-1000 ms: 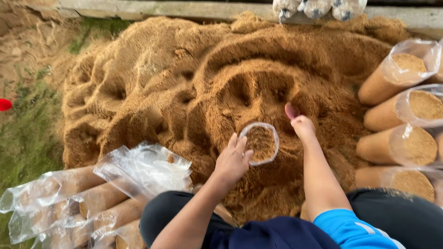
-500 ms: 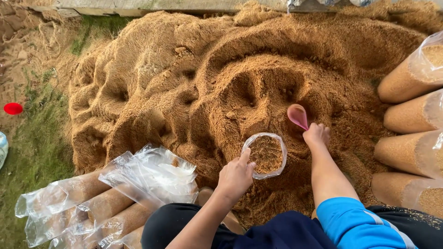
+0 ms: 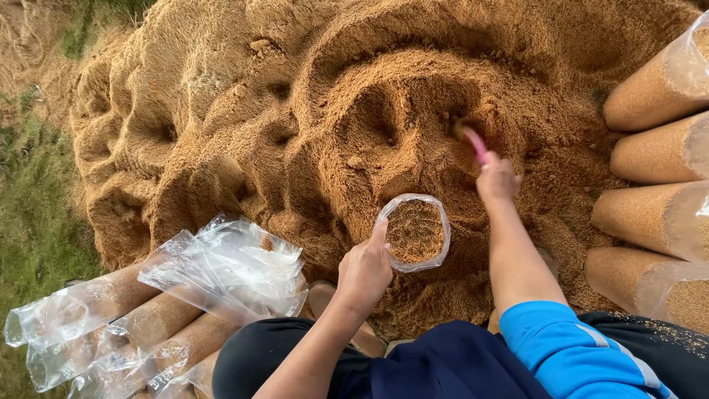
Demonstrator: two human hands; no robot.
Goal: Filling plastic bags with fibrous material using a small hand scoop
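Filling at the loose brown sawdust heap (image 3: 295,125).
Left hand (image 3: 363,270) grips clear plastic bag's (image 3: 413,233) rim; right hand (image 3: 496,179) closed around pink scoop (image 3: 471,140), dug in.

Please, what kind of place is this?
Probably an outdoor bag-filling spot: a big sawdust-like heap lies on grassy ground, with filled clear bags stacked beside it and an open bag being loaded.

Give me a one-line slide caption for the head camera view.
Left hand holds a clear plastic bag open while right hand digs a pink scoop into a brown sawdust heap.
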